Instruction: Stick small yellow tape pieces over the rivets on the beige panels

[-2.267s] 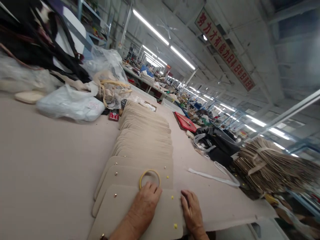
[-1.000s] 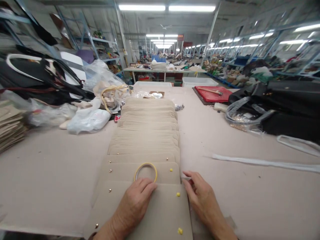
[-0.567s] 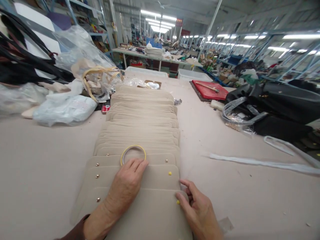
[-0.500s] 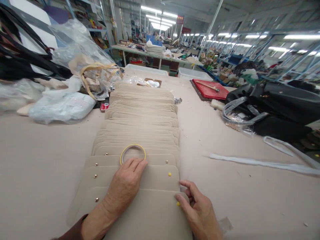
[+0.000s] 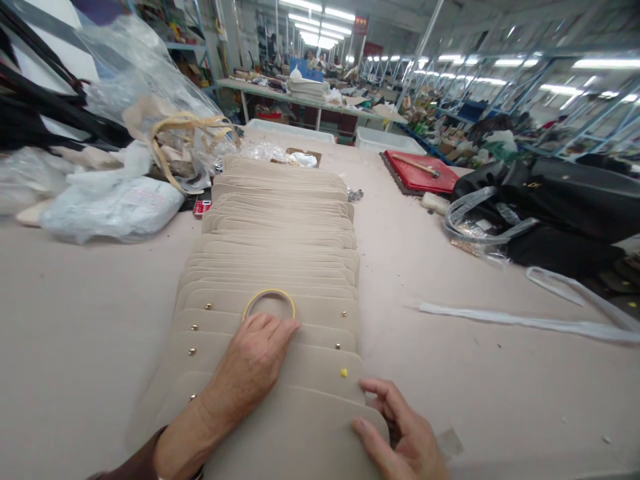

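Note:
A row of overlapping beige panels (image 5: pixel 280 260) with rounded corners runs away from me, like fabric or leather. Small metal rivets (image 5: pixel 195 327) show near the left edges, and fewer on the right. A yellow dot (image 5: pixel 343 373) marks the second panel from the front. My left hand (image 5: pixel 255 353) rests on the panels, its fingers closed on a yellow-edged roll of tape (image 5: pixel 271 293) standing partly upright. My right hand (image 5: pixel 400 427) pinches the right corner of the front panel (image 5: pixel 295 433), thumb on top and fingers at the edge and beneath. Its fingertips are partly hidden.
On the left lie plastic-wrapped bundles (image 5: pixel 113 207) and tan strips (image 5: pixel 165 160). To the right are a red board (image 5: pixel 420 172) with a hammer on it, black bags (image 5: pixel 565 213) and a white strip (image 5: pixel 500 320). Clear bins (image 5: pixel 290 131) stand at the far edge.
The panels on the right have slid slightly towards me with my right hand, uncovering another rivet. The yellow dot by my right thumb is no longer visible. My left hand stays nearly in place.

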Motion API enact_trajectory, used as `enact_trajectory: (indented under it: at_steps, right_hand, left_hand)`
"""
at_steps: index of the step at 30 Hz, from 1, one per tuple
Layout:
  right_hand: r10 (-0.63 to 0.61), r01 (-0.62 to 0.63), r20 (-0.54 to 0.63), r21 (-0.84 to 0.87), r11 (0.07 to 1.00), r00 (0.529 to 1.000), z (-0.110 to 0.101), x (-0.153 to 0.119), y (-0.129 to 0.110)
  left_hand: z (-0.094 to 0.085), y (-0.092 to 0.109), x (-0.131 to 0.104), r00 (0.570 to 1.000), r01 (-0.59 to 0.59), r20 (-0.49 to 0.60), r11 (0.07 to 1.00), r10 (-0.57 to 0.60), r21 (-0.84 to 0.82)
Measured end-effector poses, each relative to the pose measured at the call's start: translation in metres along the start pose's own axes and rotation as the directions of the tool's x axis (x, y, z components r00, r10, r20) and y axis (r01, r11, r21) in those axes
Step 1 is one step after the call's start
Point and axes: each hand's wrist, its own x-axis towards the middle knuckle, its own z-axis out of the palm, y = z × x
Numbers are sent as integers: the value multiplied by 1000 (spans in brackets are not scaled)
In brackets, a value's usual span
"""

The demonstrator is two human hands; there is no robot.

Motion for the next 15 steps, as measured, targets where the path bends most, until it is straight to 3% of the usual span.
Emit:
enact_trajectory:
  at_steps: [3,5,7,10,12,15]
  right_hand:
    - [47,-6,143,-280,960,989,-13,-10,1]
    - [52,9,130,-429,903,990,-22,-12,0]
    - [-69,60,-1,-493,868,998,-28,-5,-5]
    - [-321,182,-188,-525,832,928,-28,19,-19]
    - [-430,270,-164,-571,775,888,-22,40,-28]
    - [-523,359,-41,-683,637,851,-11,68,-39]
  left_hand:
    - [1,0,-2,1000,-1,-6,1000,1,1]
    - [1,0,-3,1000,-9,-2,1000,9,0]
    - [1,0,-3,1000,-20,-5,1000,20,-4]
    - [-1,2,-4,999,-49,-12,999,49,-12]
    - [-3,4,-6,998,-68,-3,998,67,-9]
    - [-5,7,-9,996,-87,26,996,87,-1]
